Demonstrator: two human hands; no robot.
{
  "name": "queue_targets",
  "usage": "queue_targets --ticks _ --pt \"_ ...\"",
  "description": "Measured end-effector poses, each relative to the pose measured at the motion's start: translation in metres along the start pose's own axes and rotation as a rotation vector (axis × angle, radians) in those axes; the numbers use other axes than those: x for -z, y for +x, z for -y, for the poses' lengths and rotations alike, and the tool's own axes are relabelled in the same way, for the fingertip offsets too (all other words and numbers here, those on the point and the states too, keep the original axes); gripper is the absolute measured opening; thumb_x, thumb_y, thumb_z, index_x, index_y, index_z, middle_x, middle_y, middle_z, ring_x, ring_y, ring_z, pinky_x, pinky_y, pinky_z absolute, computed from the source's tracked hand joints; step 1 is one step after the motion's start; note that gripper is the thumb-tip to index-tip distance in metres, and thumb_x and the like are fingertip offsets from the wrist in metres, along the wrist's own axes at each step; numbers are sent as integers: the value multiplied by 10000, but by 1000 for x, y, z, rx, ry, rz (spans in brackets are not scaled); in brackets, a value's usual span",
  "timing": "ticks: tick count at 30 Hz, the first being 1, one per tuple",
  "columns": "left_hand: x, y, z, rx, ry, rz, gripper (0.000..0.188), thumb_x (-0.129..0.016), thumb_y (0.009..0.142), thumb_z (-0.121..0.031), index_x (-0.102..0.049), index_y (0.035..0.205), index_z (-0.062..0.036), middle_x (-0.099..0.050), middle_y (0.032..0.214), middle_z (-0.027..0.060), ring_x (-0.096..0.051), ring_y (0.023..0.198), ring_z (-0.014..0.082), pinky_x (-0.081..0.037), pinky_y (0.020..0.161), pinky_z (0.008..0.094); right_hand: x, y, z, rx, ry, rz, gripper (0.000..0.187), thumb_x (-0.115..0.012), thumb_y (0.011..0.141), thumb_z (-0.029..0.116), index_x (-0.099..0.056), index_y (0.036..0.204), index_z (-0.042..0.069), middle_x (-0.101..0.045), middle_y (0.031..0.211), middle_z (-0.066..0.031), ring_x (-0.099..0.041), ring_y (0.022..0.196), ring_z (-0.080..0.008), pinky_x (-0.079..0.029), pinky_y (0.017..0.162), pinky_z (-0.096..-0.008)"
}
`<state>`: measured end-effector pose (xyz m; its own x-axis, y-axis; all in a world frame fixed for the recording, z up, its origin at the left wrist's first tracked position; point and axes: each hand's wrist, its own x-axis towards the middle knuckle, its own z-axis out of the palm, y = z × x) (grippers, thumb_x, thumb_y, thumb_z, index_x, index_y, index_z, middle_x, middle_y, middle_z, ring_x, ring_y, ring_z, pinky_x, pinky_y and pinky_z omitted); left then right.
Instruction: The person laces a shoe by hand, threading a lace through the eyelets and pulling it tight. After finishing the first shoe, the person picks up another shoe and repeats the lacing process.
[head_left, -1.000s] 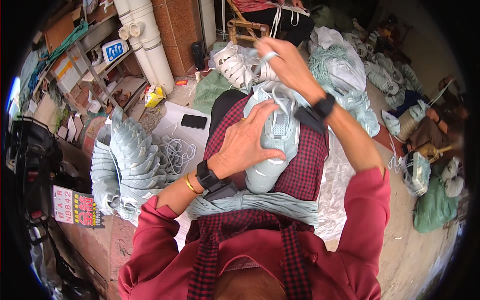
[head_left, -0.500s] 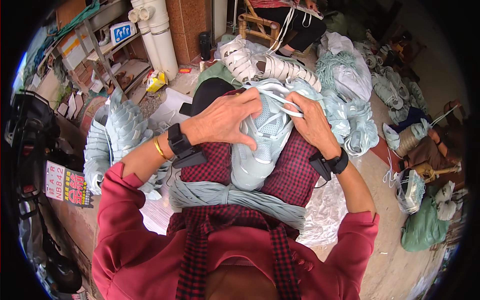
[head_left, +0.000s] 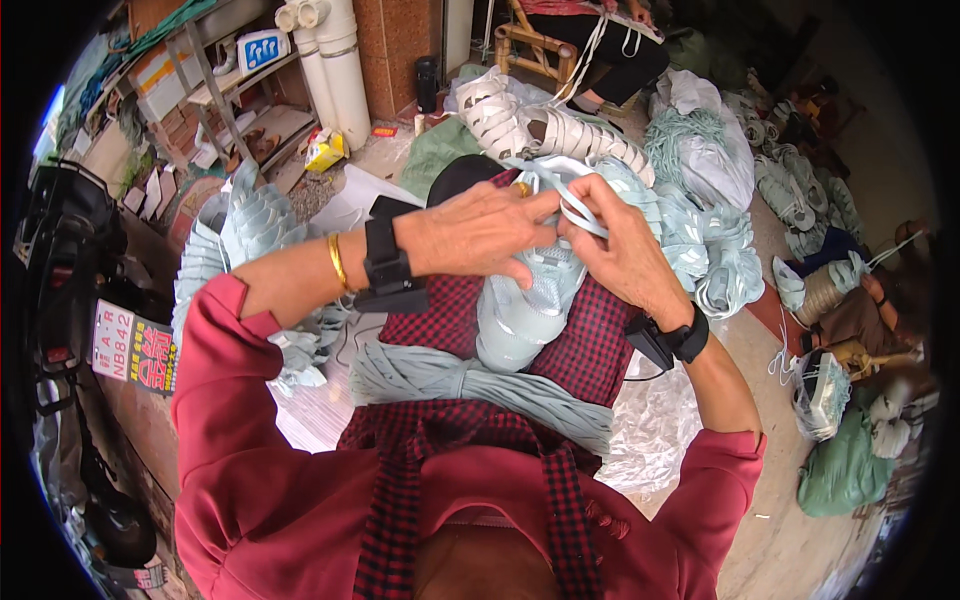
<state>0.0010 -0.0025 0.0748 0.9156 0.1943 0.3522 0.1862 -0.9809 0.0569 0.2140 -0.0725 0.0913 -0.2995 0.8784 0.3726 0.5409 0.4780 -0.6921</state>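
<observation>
A pale blue shoe upper [head_left: 520, 320] lies across my lap with its toe toward me. My left hand [head_left: 480, 230] is closed over its upper left side, thumb along the upper, index finger reaching to the lacing area. My right hand [head_left: 620, 245] pinches a flat pale blue shoelace [head_left: 580, 215] above the upper's opening. The two hands' fingers nearly meet there, and they hide most of the eyelets. Nearer my waist, a tied bundle of grey-blue laces [head_left: 480, 390] rests on the checked apron [head_left: 590, 330].
Stacked pale blue uppers stand left [head_left: 262, 215] and right [head_left: 725, 250] of my knees. White uppers [head_left: 560, 135] lie beyond them. A parked motorbike [head_left: 70, 270] is at far left, a shelf [head_left: 230, 85] at the back left. Other people sit at the back and right.
My left hand has moved right across the upper, closer to my right hand. The fingers of my right hand have drawn in tighter at the lace.
</observation>
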Motion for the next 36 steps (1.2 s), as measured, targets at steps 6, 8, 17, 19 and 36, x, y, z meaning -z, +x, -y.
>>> queue_targets --ticks 6,8,17,19,36 --pt "-2 0 10 -12 -114 0 583 -895 600 -281 -590 1038 -46 -535 1040 83 -636 974 318 -514 791 437 -5 -9 -5 -56 -64 153 270 -648 833 44 -500 1059 34 -690 939 -69 -630 790 -179 -485 688 -306" --pt "-4 -3 9 38 -193 -36 572 -900 592 -274 -581 1010 -50 -537 1047 81 -632 982 319 -515 794 436 -14 -11 -5 -41 -71 108 289 -676 818 52 -498 1045 33 -693 935 -70 -629 775 -184 -477 665 -313" --pt "-7 2 15 66 -256 -73 582 -921 546 -247 -560 961 -56 -537 1054 73 -627 975 318 -519 807 425 -14 -8 -3 -43 -134 119 347 -747 794 69 -509 1042 26 -669 874 -58 -594 737 -173 -462 651 -327" --pt "-8 3 15 63 -288 -61 597 -921 538 -238 -564 981 -57 -535 1057 68 -625 986 312 -520 807 424 -12 -6 -8 -23 -63 141 356 -752 799 67 -523 1069 33 -635 847 -16 -553 733 -124 -439 648 -289" --pt "-18 -16 3 152 -385 -160 728 -892 623 -279 -512 1215 -96 -467 1397 135 -544 1220 382 -473 999 460 50 11 12 -330 304 -156 120 -602 1012 233 -616 1024 115 -479 659 114 -388 522 4 -273 463 -167"
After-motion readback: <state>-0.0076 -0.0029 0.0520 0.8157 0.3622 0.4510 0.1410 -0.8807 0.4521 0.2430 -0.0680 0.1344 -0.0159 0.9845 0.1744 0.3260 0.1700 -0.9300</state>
